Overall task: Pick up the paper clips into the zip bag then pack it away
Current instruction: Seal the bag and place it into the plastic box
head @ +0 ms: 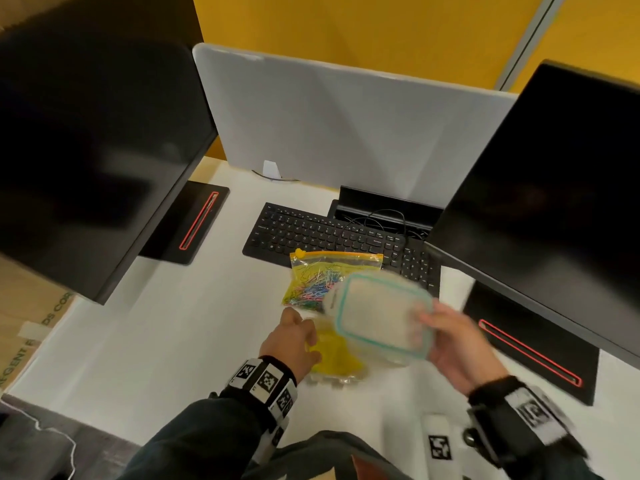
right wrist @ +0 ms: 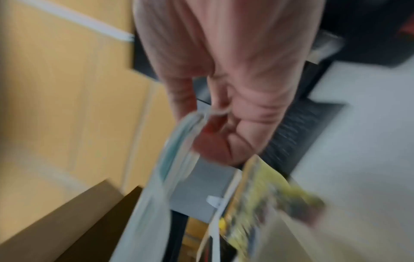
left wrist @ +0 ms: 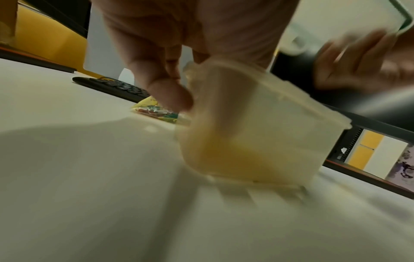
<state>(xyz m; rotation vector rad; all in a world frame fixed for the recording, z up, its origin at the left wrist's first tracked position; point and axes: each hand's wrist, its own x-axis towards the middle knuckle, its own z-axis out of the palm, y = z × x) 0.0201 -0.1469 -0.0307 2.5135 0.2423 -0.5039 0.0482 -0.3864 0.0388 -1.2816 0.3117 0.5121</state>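
Observation:
The zip bag (head: 320, 277), yellow-tinted and holding several coloured paper clips, lies flat on the white desk just in front of the keyboard; it also shows as the zip bag (left wrist: 156, 110) and, blurred, the zip bag (right wrist: 271, 195). My left hand (head: 304, 336) grips a clear plastic container (head: 337, 363) standing on the desk, something yellow inside it. In the left wrist view the thumb presses the container (left wrist: 257, 134) wall. My right hand (head: 434, 329) holds the teal-rimmed lid (head: 381, 320) tilted above the container, pinched at its edge in the right wrist view, lid (right wrist: 179, 147).
A black keyboard (head: 332, 233) sits behind the bag, with a cable tray (head: 384, 209) beyond it. Two dark monitors (head: 93, 150) (head: 554, 202) on black stands flank the desk. A grey divider (head: 346, 126) closes the back. A cardboard box (head: 31, 323) stands at the left.

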